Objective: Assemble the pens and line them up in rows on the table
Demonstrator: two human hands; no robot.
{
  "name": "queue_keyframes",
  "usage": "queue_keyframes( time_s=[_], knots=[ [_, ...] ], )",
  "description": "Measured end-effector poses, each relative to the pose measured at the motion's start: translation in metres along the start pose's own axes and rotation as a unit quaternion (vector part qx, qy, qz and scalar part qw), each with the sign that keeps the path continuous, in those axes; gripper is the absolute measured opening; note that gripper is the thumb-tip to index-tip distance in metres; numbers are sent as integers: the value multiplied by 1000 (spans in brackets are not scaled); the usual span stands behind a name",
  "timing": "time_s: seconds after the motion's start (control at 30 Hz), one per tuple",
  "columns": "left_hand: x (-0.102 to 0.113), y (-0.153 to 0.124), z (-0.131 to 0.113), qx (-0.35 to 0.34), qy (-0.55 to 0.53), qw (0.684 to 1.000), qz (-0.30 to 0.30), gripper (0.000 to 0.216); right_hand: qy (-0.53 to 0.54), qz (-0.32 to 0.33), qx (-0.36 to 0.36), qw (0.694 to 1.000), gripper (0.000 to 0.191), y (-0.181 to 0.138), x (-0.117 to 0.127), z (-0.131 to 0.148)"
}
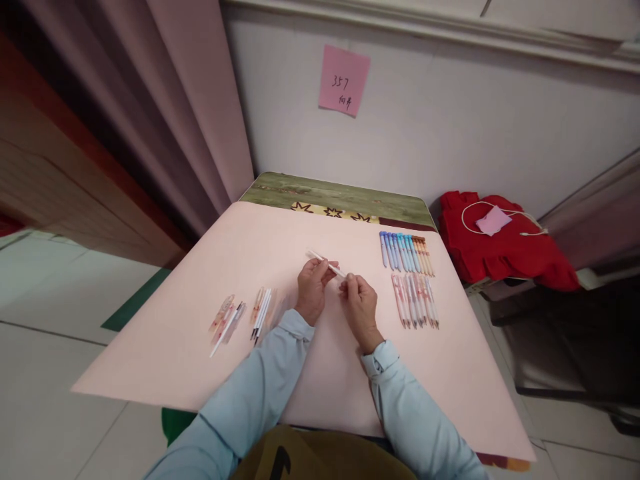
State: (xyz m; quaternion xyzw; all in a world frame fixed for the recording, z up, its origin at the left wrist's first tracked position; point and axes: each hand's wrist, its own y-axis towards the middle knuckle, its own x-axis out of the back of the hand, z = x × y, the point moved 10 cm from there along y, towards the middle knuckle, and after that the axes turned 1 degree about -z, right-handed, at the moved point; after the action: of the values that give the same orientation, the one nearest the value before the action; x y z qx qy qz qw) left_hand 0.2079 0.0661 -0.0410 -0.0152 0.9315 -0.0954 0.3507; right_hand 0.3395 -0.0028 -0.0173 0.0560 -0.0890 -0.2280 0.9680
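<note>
Hands are holding a thin white pen (319, 258) just above the middle of the pink sheet (200, 347): left hand (313, 291) closing around its middle, right hand (359, 307) pinching its right end, seemingly keeping it steady. Sorted pens (406, 253) are lying right, loose parts (261, 310) left.

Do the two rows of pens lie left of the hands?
No, the upper row and lower row lie right of the right hand, which holds a pen with the left hand.

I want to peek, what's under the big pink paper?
At its far edge a green tabletop and a star-patterned strip peek out. The pink paper covers everything else beneath.
</note>
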Motion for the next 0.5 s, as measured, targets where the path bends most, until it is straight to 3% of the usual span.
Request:
queue_keyframes(
  time_s=[0.5],
  knots=[
    [-2,-3,-1,7,7,1000,1,28,-37,4,6,999,32,-2,-1,0]
  ],
)
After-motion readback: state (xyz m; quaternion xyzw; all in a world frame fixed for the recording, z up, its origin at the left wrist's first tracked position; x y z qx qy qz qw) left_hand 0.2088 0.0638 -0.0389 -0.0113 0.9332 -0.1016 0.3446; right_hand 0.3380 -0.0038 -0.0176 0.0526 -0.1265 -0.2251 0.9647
